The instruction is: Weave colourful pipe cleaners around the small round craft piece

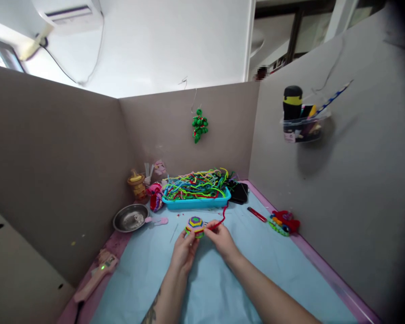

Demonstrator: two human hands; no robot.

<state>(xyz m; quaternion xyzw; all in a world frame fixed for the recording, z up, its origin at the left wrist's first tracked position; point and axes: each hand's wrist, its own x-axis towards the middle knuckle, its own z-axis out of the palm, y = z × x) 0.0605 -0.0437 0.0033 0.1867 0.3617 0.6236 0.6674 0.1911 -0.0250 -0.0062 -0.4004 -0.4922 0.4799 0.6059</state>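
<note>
My left hand (184,248) grips a small rounded piece (195,222) with rings of yellow, purple, pink and green. It is held up above the blue cloth. At the piece's right edge, my right hand (222,238) pinches a fuzzy red strand (224,215), yarn or pipe cleaner. The strand's free end rises toward the tray. A small silvery bit shows beside the right fingertips, too small to name. On the cloth to the left lies a thin needle-like rod (173,233).
Behind my hands stands a blue tray (195,204) heaped with coloured strands. A metal bowl (124,219), pink scissors-like tool (160,220) and pink glue gun (97,278) lie left. At right are a red pen-like tool (256,214) and colourful craft pieces (283,222). Grey panels (189,148) enclose the table.
</note>
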